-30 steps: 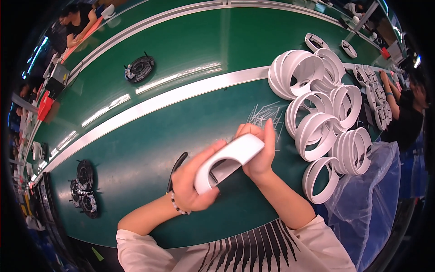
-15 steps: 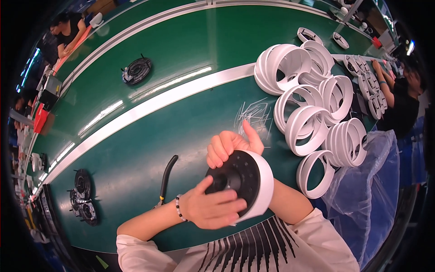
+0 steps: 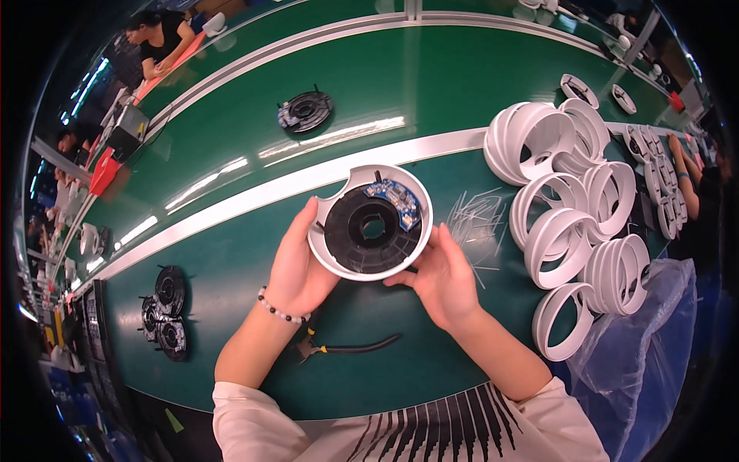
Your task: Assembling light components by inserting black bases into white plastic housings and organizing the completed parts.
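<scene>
Between my hands is a round white housing with a notch at its upper left. Set inside it lies a black disc with a hole in its middle, and a blue circuit board shows at its upper right. My left hand, below a beaded bracelet, grips the housing's left side. At the lower right rim, my right hand holds it with thumb and fingers. Cutting pliers with black handles lie on the table just below, partly hidden by my left wrist.
Several white rings are stacked at the right, beside a clear plastic bag. Black disc parts lie at the left, and another black disc rests beyond the pale strip. Thin white strips are scattered near the rings. Co-workers sit at both sides.
The housing has moved up and turned over, so its inner side with the circuit board now faces me. Both hands have shifted to its sides. My view has also swung left.
</scene>
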Action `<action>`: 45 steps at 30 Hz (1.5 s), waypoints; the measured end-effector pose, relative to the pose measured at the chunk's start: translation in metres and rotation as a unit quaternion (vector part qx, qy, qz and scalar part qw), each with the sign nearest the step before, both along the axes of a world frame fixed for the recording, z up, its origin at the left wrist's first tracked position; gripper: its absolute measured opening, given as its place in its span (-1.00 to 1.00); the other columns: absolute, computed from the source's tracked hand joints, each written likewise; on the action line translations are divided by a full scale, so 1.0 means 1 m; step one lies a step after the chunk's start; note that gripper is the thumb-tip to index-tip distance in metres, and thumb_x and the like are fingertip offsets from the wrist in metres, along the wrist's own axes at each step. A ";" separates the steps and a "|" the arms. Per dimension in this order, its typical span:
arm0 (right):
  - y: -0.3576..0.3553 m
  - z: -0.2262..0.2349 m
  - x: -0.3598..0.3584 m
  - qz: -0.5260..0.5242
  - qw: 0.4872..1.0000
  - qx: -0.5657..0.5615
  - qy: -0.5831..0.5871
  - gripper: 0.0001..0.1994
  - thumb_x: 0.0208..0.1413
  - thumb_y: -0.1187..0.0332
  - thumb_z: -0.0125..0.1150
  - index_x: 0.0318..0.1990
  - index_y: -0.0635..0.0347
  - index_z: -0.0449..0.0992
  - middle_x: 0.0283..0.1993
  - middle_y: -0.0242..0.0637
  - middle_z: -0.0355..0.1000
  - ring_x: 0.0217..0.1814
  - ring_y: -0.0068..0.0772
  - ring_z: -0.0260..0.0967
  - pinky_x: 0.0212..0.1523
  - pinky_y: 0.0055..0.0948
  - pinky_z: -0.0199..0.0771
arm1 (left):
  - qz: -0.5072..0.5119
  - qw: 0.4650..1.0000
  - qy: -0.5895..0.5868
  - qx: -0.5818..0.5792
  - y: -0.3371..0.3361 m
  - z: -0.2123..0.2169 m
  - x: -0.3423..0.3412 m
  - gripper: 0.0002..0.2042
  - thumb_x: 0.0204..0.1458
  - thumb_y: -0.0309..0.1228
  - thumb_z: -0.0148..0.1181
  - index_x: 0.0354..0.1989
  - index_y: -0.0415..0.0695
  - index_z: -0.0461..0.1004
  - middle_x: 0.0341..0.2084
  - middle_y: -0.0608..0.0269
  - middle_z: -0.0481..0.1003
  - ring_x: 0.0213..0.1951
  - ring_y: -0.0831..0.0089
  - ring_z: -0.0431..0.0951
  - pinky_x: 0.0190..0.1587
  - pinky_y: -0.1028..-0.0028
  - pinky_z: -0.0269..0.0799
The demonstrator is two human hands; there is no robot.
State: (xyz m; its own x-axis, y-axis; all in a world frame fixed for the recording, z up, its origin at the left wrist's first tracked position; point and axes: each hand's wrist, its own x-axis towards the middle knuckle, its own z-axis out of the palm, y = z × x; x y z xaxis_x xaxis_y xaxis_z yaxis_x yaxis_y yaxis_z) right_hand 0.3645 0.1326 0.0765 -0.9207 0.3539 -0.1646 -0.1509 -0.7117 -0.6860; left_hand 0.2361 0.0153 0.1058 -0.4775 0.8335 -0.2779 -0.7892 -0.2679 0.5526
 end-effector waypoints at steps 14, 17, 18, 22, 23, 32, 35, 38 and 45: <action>-0.005 0.004 0.005 0.011 0.998 0.069 -0.007 -0.68 0.10 0.26 -0.21 -0.07 0.28 0.24 0.04 -0.18 0.13 -0.20 -0.40 0.24 -0.25 -0.43 0.32 | 0.361 0.903 0.216 -0.085 -0.028 -0.050 -0.164 -0.70 0.08 -0.23 -0.21 -0.14 -0.18 0.22 -0.20 0.17 0.35 -0.18 0.31 0.41 -0.19 0.27 0.40; -0.006 0.007 0.015 0.000 0.985 0.170 -0.018 -0.75 0.05 0.41 -0.14 -0.11 0.29 0.28 0.07 -0.17 0.12 -0.17 -0.38 0.25 -0.23 -0.44 0.32 | 0.401 0.895 0.158 -0.115 -0.011 -0.069 -0.200 -0.67 0.08 -0.21 -0.23 -0.11 -0.21 0.20 -0.17 0.09 0.33 -0.16 0.22 0.40 -0.17 0.19 0.38; -0.009 0.014 0.024 -0.011 0.978 0.209 0.020 -0.76 0.01 0.41 -0.06 -0.13 0.25 0.31 0.06 -0.20 0.11 -0.19 -0.42 0.26 -0.24 -0.49 0.32 | 0.383 0.907 0.134 -0.111 -0.016 -0.082 -0.221 -0.65 0.08 -0.20 -0.22 -0.09 -0.22 0.19 -0.15 0.08 0.33 -0.13 0.20 0.38 -0.15 0.15 0.35; -0.008 0.056 0.101 -0.122 0.826 0.544 0.085 -0.76 -0.21 0.44 0.17 -0.28 0.19 0.41 -0.10 -0.19 0.23 -0.25 -0.34 0.27 -0.28 -0.48 0.32 | 0.403 0.790 0.313 -0.340 -0.011 -0.068 -0.245 -0.57 0.01 -0.18 -0.11 -0.02 -0.22 0.13 -0.02 0.02 0.21 -0.03 0.13 0.27 -0.07 0.12 0.23; -0.011 0.059 0.120 -0.181 0.797 0.570 0.084 -0.76 -0.26 0.45 0.19 -0.32 0.18 0.42 -0.20 -0.19 0.28 -0.31 -0.32 0.27 -0.32 -0.46 0.32 | 0.403 0.669 0.443 -0.441 -0.033 -0.075 -0.271 -0.53 -0.02 -0.19 -0.06 0.01 -0.20 0.10 0.02 -0.01 0.16 0.03 0.09 0.20 -0.03 0.09 0.16; 0.041 0.049 0.191 -0.259 0.543 0.700 -0.385 -0.51 -0.32 0.43 0.26 -0.10 0.24 0.35 -0.66 -0.34 0.21 -0.65 -0.41 0.14 -0.58 -0.49 0.14 | 0.135 0.294 0.832 -0.452 0.150 -0.037 -0.211 -0.48 -0.16 -0.28 0.07 0.04 -0.11 0.14 0.06 0.10 0.13 0.11 0.12 0.07 0.03 0.11 0.10; 0.047 0.041 0.188 -0.163 0.558 0.721 -0.377 -0.53 -0.23 0.32 0.24 -0.06 0.19 0.35 -0.63 -0.33 0.22 -0.59 -0.37 0.19 -0.55 -0.46 0.18 | 0.042 0.352 0.791 -0.498 0.180 -0.043 -0.210 -0.48 -0.19 -0.24 0.10 0.00 -0.16 0.20 -0.06 -0.01 0.27 0.00 0.07 0.24 0.00 0.24 0.19; 0.052 0.032 0.187 -0.157 0.549 0.740 -0.356 -0.51 -0.21 0.28 0.23 -0.04 0.18 0.32 -0.63 -0.33 0.22 -0.56 -0.35 0.20 -0.54 -0.44 0.18 | -0.009 0.365 0.764 -0.532 0.184 -0.043 -0.184 -0.49 -0.23 -0.20 0.12 -0.09 -0.23 0.27 -0.22 -0.09 0.38 -0.13 0.05 0.36 -0.06 0.30 0.26; 0.066 0.023 0.179 -0.171 0.579 0.724 -0.335 -0.65 -0.22 0.23 0.24 -0.30 0.25 0.36 -0.49 -0.20 0.35 -0.45 -0.23 0.31 -0.46 -0.36 0.28 | 0.009 0.326 0.775 -0.541 0.171 -0.039 -0.158 -0.16 -0.37 -0.06 0.27 0.02 -0.32 -0.01 -0.13 -0.29 0.19 -0.11 -0.09 0.30 -0.09 0.23 0.28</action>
State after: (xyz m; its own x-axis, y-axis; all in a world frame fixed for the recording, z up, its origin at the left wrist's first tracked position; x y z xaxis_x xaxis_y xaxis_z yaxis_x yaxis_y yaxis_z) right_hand 0.5436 0.1985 0.0998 -0.6574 0.7099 0.2529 0.5315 0.6746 -0.5123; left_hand 0.0786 0.1864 0.0668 -0.7457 0.6408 0.1826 0.6593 0.7493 0.0628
